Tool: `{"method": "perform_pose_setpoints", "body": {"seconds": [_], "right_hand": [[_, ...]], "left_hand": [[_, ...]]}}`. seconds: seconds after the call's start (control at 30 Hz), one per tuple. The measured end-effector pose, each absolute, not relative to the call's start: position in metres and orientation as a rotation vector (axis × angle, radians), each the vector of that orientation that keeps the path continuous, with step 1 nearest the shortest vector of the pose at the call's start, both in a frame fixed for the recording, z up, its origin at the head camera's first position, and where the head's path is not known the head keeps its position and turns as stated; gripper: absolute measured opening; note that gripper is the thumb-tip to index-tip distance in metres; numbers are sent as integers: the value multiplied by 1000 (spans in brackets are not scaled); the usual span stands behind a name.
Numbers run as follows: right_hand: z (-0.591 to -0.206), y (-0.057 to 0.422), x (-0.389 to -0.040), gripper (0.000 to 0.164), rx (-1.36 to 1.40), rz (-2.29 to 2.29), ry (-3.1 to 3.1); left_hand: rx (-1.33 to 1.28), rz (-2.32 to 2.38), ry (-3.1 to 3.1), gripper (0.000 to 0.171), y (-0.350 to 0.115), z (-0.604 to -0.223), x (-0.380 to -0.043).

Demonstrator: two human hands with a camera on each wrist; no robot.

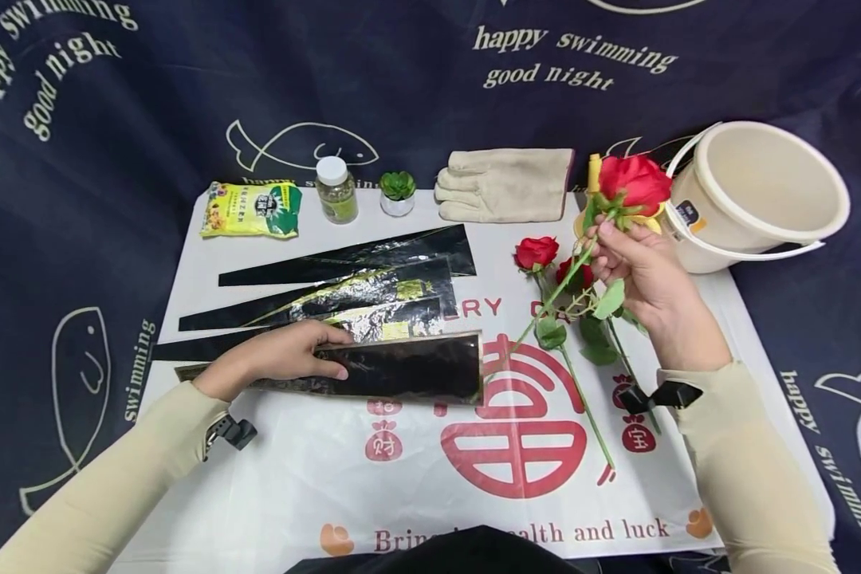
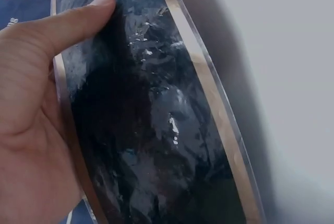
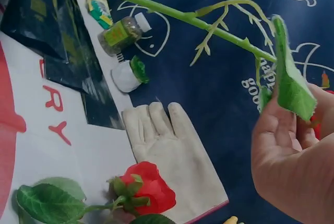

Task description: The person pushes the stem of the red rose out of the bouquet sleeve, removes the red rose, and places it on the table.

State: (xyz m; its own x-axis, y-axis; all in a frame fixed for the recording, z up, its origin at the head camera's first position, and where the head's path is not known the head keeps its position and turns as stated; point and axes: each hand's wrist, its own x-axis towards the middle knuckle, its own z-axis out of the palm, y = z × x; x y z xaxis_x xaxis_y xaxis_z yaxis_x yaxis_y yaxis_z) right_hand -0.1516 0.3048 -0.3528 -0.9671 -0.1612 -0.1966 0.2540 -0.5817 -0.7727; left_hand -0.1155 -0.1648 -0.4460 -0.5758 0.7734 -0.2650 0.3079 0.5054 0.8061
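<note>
My left hand (image 1: pixel 294 352) grips a tapered black flower sleeve (image 1: pixel 412 371), its thumb lying across the top face. In the left wrist view the sleeve (image 2: pixel 151 109) has gold-brown borders and clear edges. My right hand (image 1: pixel 642 267) pinches the stem of a red rose (image 1: pixel 634 183) just under the bloom. The stem (image 3: pixel 177 14) slants down left to the sleeve's wide end; I cannot tell whether its tip is inside. Two more roses lie on the table: one red bloom (image 1: pixel 536 253), and another (image 1: pixel 575 273) partly hidden behind the held stem.
More black sleeves (image 1: pixel 344 259) lie fanned out behind the left hand. Along the back stand a yellow-green packet (image 1: pixel 251 210), a white-capped jar (image 1: pixel 336 191), a small potted succulent (image 1: pixel 398 194) and a work glove (image 1: pixel 505 185). A beige bucket (image 1: pixel 717 215) stands back right.
</note>
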Motion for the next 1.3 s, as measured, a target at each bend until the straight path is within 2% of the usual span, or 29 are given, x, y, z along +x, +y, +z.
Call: {"method": "perform_pose_setpoints", "body": {"seconds": [0.3, 0.47, 0.57, 0.7, 0.9, 1.07, 1.3], "right_hand": [[-369, 295, -160, 16, 169, -2276, 1541], [-396, 281, -166, 29, 187, -1944, 1899], [-411, 274, -168, 36, 194, -1795, 2045], [-426, 267, -170, 39, 205, -1619, 2198], [-443, 262, -173, 29, 109, -1333, 2476], [-449, 260, -174, 22, 23, -1106, 2650], [-449, 259, -172, 22, -14, -1074, 2672]], "left_hand": [[824, 898, 2150, 32, -165, -457, -108], [823, 885, 2175, 44, -168, -462, -104], [835, 883, 2211, 44, -169, -463, -102], [857, 865, 2313, 28, -168, -463, -100], [946, 802, 2509, 11, -167, -466, -99], [955, 758, 2586, 6, -165, -468, -98], [919, 690, 2690, 5, -164, -474, -94]]}}
